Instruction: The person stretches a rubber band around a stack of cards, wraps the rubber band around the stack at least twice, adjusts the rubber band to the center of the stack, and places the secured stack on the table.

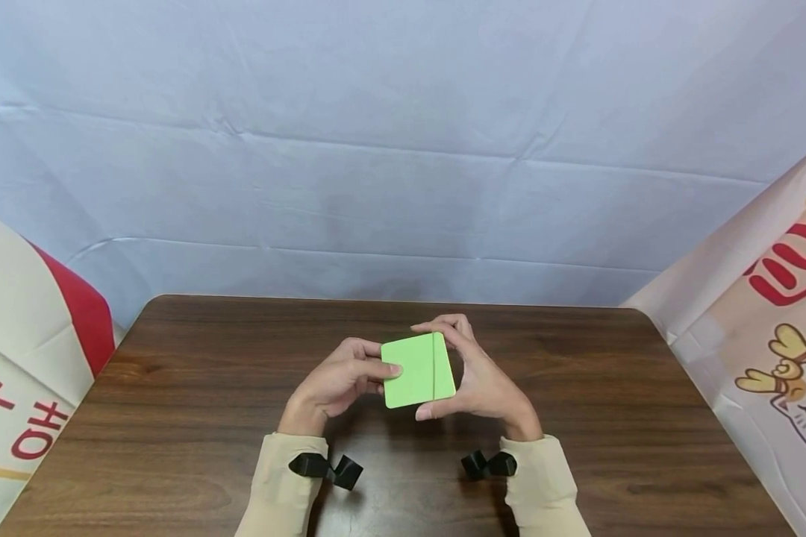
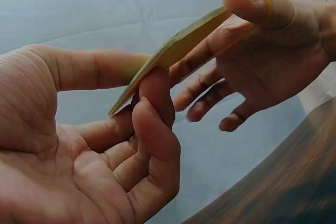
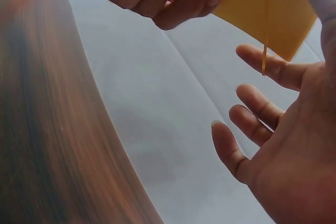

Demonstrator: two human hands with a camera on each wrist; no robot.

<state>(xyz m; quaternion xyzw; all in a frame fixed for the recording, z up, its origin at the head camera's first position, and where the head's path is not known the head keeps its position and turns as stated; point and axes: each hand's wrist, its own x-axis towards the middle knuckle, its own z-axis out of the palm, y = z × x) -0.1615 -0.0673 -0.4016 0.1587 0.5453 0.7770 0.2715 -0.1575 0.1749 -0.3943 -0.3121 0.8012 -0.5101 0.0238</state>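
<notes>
Above the surface, the left hand pinches a green pad. The right hand, fingers spread, stretches a rubber band already spanning the pad; freeing the fingers apparently remains.

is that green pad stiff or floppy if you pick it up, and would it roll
Probably fairly stiff: the green pad looks nearly flat, without obvious droop, though the left hand pinches it by one side. It seems likely to be light, being thin and pinched that way. Rolling looks unlikely, given its flat, squarish shape.
</notes>
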